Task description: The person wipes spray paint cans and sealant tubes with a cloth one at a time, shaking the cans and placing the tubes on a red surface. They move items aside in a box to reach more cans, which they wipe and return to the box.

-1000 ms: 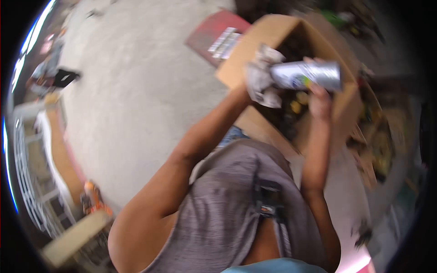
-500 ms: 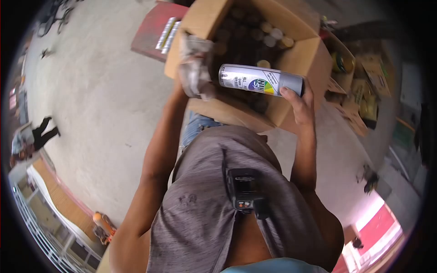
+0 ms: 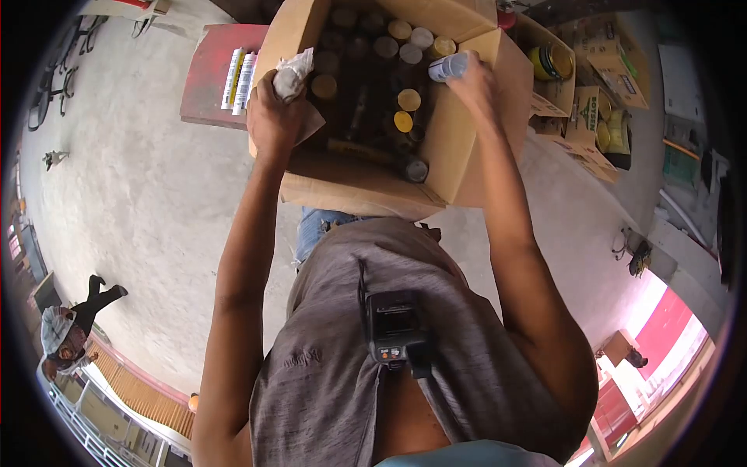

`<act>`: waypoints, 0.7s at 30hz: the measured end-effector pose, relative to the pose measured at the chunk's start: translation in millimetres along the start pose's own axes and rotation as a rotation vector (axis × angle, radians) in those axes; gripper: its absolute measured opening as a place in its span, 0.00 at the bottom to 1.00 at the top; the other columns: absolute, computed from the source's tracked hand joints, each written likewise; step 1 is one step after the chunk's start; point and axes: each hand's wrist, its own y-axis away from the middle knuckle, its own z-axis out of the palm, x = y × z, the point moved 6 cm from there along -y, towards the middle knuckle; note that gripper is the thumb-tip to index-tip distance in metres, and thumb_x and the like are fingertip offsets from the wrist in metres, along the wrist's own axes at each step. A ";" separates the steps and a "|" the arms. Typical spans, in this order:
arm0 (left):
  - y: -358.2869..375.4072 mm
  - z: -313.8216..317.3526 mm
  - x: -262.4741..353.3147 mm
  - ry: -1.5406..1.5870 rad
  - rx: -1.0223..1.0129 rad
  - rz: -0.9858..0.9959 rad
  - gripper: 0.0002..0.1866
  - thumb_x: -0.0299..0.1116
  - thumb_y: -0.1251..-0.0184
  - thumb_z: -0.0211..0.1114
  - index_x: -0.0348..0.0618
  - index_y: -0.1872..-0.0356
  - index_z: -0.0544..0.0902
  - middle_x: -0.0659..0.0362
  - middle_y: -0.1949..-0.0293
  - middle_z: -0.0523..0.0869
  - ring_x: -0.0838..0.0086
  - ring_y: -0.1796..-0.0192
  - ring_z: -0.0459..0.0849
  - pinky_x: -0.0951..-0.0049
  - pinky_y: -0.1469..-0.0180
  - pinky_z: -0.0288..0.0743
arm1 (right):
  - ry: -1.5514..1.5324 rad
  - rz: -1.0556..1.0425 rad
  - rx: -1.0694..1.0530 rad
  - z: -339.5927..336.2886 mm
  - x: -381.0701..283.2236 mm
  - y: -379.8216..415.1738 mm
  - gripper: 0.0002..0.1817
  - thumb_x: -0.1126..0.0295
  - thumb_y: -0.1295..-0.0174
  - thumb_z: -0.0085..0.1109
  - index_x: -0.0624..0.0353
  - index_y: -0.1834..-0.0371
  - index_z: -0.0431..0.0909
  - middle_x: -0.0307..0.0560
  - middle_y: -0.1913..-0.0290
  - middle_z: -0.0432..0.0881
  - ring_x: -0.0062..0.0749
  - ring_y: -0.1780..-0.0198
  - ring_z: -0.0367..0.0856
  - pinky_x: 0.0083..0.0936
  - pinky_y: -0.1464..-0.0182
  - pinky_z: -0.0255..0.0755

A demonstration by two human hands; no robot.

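Lowering the spray can (image 3: 449, 67) into the cardboard box (image 3: 459, 148) goes best, I judge, if I keep it upright and aim for a free gap among the capped cans (image 3: 405, 100) standing inside, so nothing tips. My right hand (image 3: 475, 84) is closed around the can near the box's far right corner, fingers wrapped on its body. My left hand (image 3: 272, 117) is clenched on a crumpled rag (image 3: 294, 70) and rests at the box's left wall. Two more cans (image 3: 239, 78) lie on a red board (image 3: 204, 93) just beside the box
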 end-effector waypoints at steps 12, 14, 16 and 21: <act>-3.4 -2.2 4.5 -0.091 0.010 -0.004 0.30 0.45 0.44 0.77 0.48 0.41 0.79 0.49 0.51 0.85 0.49 0.46 0.82 0.51 0.44 0.76 | -0.405 0.340 0.169 151.3 25.8 -46.5 0.41 0.69 0.50 0.75 0.63 0.33 0.65 0.66 0.34 0.73 0.60 0.34 0.75 0.46 0.31 0.69; -2.3 -1.9 3.0 -0.101 -0.006 -0.001 0.30 0.44 0.44 0.77 0.48 0.41 0.79 0.50 0.51 0.84 0.49 0.46 0.82 0.51 0.44 0.76 | -0.443 0.397 0.139 171.6 29.9 -48.6 0.41 0.67 0.51 0.77 0.63 0.34 0.65 0.66 0.36 0.76 0.60 0.34 0.76 0.47 0.32 0.70; -2.6 -1.0 2.0 -0.055 -0.005 0.003 0.30 0.42 0.44 0.77 0.48 0.41 0.78 0.50 0.51 0.84 0.49 0.45 0.82 0.51 0.43 0.75 | -0.470 0.401 0.202 171.0 26.4 -52.0 0.40 0.67 0.51 0.77 0.60 0.35 0.65 0.64 0.40 0.80 0.62 0.39 0.80 0.47 0.36 0.74; -1.6 3.1 0.4 0.003 -0.011 0.028 0.31 0.40 0.45 0.77 0.45 0.40 0.78 0.49 0.50 0.84 0.48 0.45 0.81 0.51 0.41 0.74 | -0.487 0.501 -0.010 215.6 62.1 -55.1 0.47 0.64 0.55 0.81 0.70 0.33 0.65 0.64 0.37 0.79 0.54 0.34 0.77 0.41 0.34 0.72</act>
